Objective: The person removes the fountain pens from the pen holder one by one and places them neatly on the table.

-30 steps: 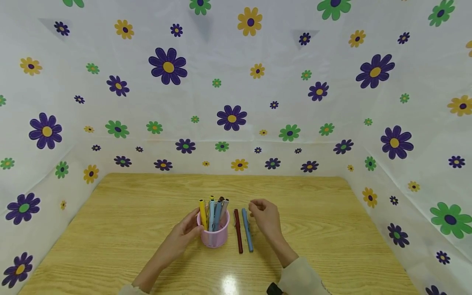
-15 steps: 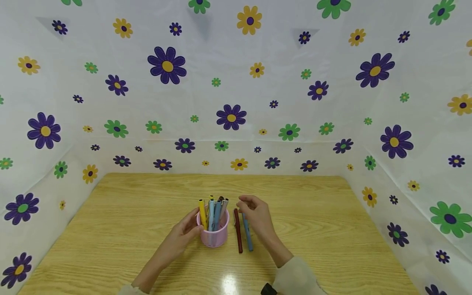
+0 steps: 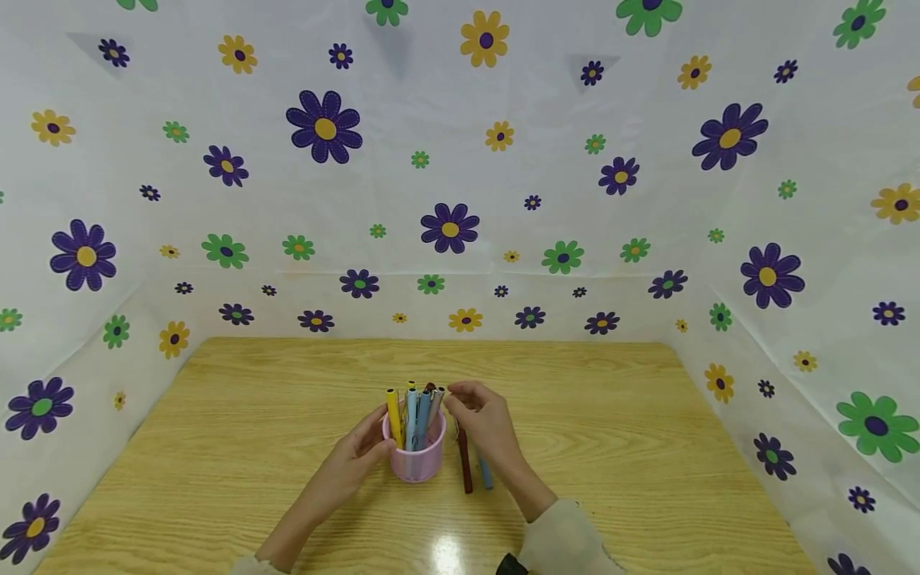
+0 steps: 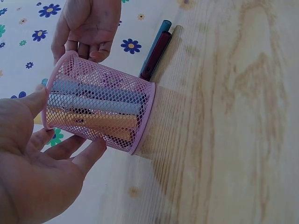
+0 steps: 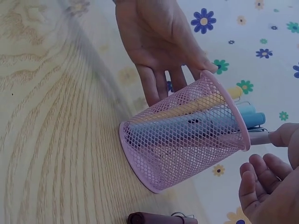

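Observation:
A pink mesh pen holder (image 3: 417, 467) stands upright on the table, with several yellow, light blue, blue and grey pens in it. My left hand (image 3: 355, 455) holds it from the left side, thumb near the rim and fingers along the mesh. At the holder's right rim is my right hand (image 3: 489, 423), its thumb and forefinger at the top end of a grey pen (image 5: 259, 138), which it appears to pinch. The other fingers are loosely curled. Beneath that hand lie a dark red pen (image 3: 465, 467) and a blue pen (image 3: 486, 476), the blue one partly covered.
The wooden table (image 3: 251, 423) extends on both sides of the hands. White sheeting (image 3: 388, 176) with printed flowers encloses it at the back, left and right. A black object (image 3: 512, 565) shows by the right sleeve.
My right hand has moved left, over the two lying pens, to the pens in the holder. The left hand and pen holder have stayed in place.

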Motion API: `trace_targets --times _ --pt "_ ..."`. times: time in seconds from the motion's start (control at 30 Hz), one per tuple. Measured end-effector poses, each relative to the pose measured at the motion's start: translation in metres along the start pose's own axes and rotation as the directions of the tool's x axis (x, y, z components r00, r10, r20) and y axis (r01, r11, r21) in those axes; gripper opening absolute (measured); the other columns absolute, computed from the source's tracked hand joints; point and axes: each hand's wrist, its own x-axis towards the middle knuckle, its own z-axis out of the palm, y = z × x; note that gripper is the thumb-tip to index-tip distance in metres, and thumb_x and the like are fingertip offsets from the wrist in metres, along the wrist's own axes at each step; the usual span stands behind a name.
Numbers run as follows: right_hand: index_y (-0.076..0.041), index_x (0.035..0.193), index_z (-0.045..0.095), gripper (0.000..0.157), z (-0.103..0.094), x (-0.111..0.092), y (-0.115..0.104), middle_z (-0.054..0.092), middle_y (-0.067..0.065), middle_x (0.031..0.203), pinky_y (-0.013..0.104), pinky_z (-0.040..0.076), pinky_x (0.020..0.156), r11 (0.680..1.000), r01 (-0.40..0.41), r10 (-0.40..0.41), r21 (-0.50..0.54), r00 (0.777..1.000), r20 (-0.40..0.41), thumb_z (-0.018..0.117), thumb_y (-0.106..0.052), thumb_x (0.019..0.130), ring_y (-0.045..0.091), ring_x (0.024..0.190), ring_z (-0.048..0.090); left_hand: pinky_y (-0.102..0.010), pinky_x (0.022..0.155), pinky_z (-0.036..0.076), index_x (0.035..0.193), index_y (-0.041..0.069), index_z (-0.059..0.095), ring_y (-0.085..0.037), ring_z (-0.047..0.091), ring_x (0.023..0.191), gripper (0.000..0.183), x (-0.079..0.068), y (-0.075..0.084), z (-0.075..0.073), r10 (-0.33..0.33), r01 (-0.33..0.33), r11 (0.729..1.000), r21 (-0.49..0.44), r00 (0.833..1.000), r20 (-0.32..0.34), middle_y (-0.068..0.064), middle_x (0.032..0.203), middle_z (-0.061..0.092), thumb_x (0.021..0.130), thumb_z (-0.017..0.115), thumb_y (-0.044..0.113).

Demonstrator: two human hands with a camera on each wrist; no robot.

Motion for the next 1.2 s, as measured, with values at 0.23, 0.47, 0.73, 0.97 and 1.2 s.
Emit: trace_targets --times 0.23,0.47,0.73,0.97,1.2 --pt "0.0 0.11 0.064 0.028 0.003 -0.007 -0.022 0.064 0.012 0.1 0.025 0.051 0.069 1.0 -0.007 0.007 -0.017 0.999 0.037 0.066 -0.017 0.088 0.028 0.091 0.058 -0.034 0.102 0.037 0.145 0.026 0.032 -0.022 0.038 0.129 0.057 0.0 0.0 0.0 -0.002 0.002 1.0 -0.005 1.0 0.002 -0.006 0.144 0.037 0.094 0.057 0.022" --pt "0.003 0.107 0.064 0.026 0.008 -0.008 -0.025 0.065 0.011 0.095 0.022 0.048 0.063 0.999 0.012 -0.011 -0.037 1.0 0.015 0.066 -0.013 0.087 0.024 0.086 0.058 -0.034 0.102 0.037 0.145 0.027 0.032 -0.022 0.039 0.128 0.057 0.0 -0.001 0.0 0.008 -0.008 1.0 0.005 1.0 -0.001 -0.007 0.143 0.038 0.094 0.057 0.024" --pt "0.001 0.098 0.067 0.019 0.009 -0.007 -0.024 0.065 0.012 0.092 0.021 0.046 0.06 0.996 0.057 -0.055 -0.067 0.998 0.038 0.067 -0.015 0.087 0.023 0.082 0.056 -0.032 0.1 0.039 0.145 0.027 0.032 -0.023 0.042 0.126 0.058 0.0 -0.002 -0.001 0.025 -0.025 1.0 0.005 1.0 -0.003 -0.009 0.141 0.041 0.093 0.058 0.026" --pt "0.0 0.093 0.069 0.017 0.011 -0.002 -0.01 0.065 0.011 0.089 0.021 0.044 0.059 0.997 0.06 -0.058 -0.057 0.997 0.046 0.067 -0.016 0.087 0.023 0.08 0.055 -0.033 0.101 0.038 0.145 0.028 0.032 -0.023 0.04 0.128 0.057 0.0 -0.003 -0.001 0.016 -0.016 1.0 -0.003 1.0 0.006 -0.008 0.142 0.039 0.094 0.057 0.025" --pt "-0.013 0.091 0.07 0.018 0.011 0.008 0.013 0.065 -0.001 0.085 0.023 0.046 0.054 0.996 0.038 -0.038 -0.078 0.999 -0.002 0.069 -0.03 0.085 0.015 0.078 0.056 -0.036 0.102 0.037 0.144 0.03 0.031 -0.024 0.039 0.128 0.056 0.001 -0.003 -0.001 0.007 -0.007 1.0 0.007 1.0 0.003 -0.008 0.144 0.037 0.094 0.057 0.025"
